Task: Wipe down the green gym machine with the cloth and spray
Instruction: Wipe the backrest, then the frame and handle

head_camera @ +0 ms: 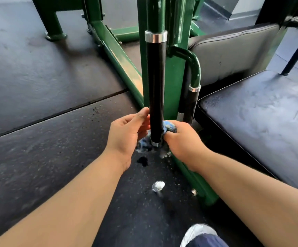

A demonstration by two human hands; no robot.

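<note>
Blue cloth (169,128) wraps the grip's (156,77) low end, between the fingers. It's clenched in right hand (182,141); left hand (126,132) sits at its other end, hold unclear. Mid-wipe. Next: work cloth upward. Spray (158,186) stands below fingers.

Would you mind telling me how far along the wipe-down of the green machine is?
Done, apparently: the seat pad shows wipe streaks. In hand: the left hand and right hand hold the cloth round the black handle near its lower end. Likely left: the green frame; the spray bottle stands on the floor.
</note>
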